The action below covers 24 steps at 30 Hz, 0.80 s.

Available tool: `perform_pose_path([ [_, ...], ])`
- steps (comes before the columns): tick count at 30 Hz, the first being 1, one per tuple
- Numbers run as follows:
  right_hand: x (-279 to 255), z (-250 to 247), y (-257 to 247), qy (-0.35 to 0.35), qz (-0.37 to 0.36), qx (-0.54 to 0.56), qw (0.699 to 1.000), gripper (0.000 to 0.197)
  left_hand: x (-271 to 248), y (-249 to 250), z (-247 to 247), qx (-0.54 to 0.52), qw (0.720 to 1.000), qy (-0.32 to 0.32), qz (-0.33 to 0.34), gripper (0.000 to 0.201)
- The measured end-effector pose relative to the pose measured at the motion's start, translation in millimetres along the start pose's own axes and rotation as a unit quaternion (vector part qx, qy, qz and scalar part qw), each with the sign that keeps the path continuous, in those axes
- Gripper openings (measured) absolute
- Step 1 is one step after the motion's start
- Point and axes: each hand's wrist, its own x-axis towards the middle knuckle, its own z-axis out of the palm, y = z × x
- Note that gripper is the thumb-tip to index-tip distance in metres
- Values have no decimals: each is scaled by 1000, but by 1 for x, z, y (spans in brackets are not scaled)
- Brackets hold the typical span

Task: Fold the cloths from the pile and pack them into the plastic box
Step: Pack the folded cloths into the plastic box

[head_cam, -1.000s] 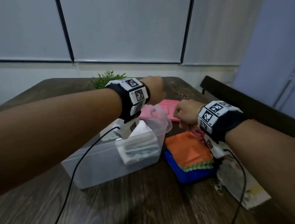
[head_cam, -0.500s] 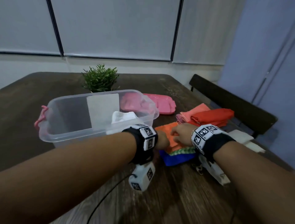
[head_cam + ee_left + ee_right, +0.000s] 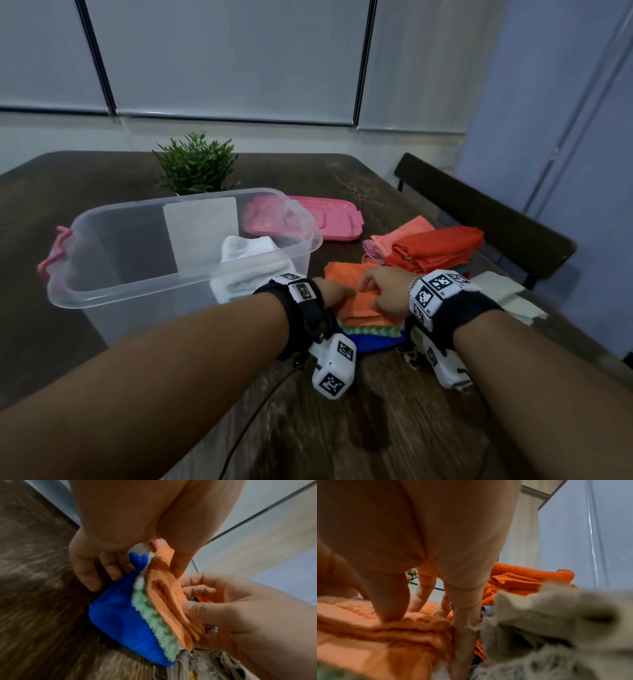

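1. Head view. Both hands sit on a small stack just right of the box (image 3: 185,260): orange cloth (image 3: 359,308) on top, green cloth (image 3: 373,331) under it, blue cloth (image 3: 380,342) at the bottom. Left hand (image 3: 334,291) is on the stack's left edge, right hand (image 3: 385,291) on its near right. The box already holds a folded white cloth (image 3: 250,267). The pile (image 3: 431,250) of red and pink cloths lies further back on the surface (image 3: 376,428); pink lid (image 3: 329,222) behind the box.

2. Left wrist view. Left thumb presses the top of the orange cloth; the other left fingers (image 3: 96,572) curl down against the blue cloth's side. So the left hand clamps the stack's edge. Right hand's fingers curl round the orange cloth's other edge.

3. Right wrist view. Right thumb (image 3: 388,601) presses down on the orange folds, fingers lying along its edge: a pinch on the orange cloth. A beige cloth (image 3: 547,615) lies close by, blurred.

4. Judgement: step in hand is picking up folded cloth for packing. Whether the orange cloth alone or the whole stack is being taken, I cannot tell. Next move calls for a level lift so the folds hold, then lowering it into the box beside the white cloth.
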Motion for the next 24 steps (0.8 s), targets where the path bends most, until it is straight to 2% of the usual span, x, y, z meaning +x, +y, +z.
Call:
perform_pose_path([
  [6, -10, -7, 6, 17, 41, 79, 996, 25, 6, 5, 14, -159, 985, -61, 15, 62],
  [8, -17, -11, 7, 29, 45, 88, 995, 23, -16, 14, 16, -214, 976, -41, 32, 58],
  [10, -28, -21, 5, 50, 39, 92, 994, 18, -30, 21, 17, -247, 968, -12, 49, 42],
  [11, -35, -30, 3, 66, 32, 99, 992, 17, -32, 24, 17, -258, 964, -2, 59, 43],
  [14, -50, -58, -3, 121, 12, 125, 985, 18, -46, 36, 9, -286, 951, 38, 114, 73],
  [16, -58, -75, -11, 172, 6, 152, 973, 18, -56, 49, -7, -314, 936, 43, 150, 65],
  [17, -61, -83, -18, 199, 4, 167, 966, 20, -63, 56, -18, -332, 929, 36, 162, 61],
  [19, -64, -93, -35, 242, 3, 213, 947, 31, -76, 67, -44, -360, 916, 29, 173, 65],
  [24, -47, -99, -89, 238, -52, 389, 888, 61, -95, 69, -109, -350, 914, 61, 193, 57],
])
